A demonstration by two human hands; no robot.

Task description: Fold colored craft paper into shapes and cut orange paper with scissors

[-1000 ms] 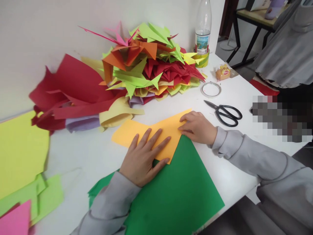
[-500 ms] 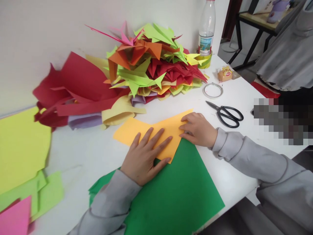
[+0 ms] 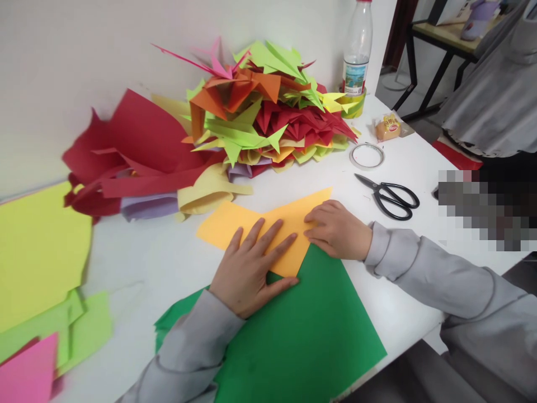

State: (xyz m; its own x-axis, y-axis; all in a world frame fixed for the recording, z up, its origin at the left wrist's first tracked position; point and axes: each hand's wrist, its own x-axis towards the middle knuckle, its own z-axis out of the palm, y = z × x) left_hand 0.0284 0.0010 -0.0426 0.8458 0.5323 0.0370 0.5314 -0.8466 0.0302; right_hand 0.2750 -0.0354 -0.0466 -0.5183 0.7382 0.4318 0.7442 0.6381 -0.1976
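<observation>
Sharp-cornered orange paper [image 3: 292, 211], its far edge notched, overlaps green paper [image 3: 310, 324]; the left hand [image 3: 248, 275] splays atop it; whether the right hand [image 3: 340, 230] pinches, I can't tell.

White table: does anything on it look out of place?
Mildly: what looks like a wrapped snack lies right of the folded-paper pile, beyond the scissors. Food seems a little odd there. I see nothing spilled.
</observation>
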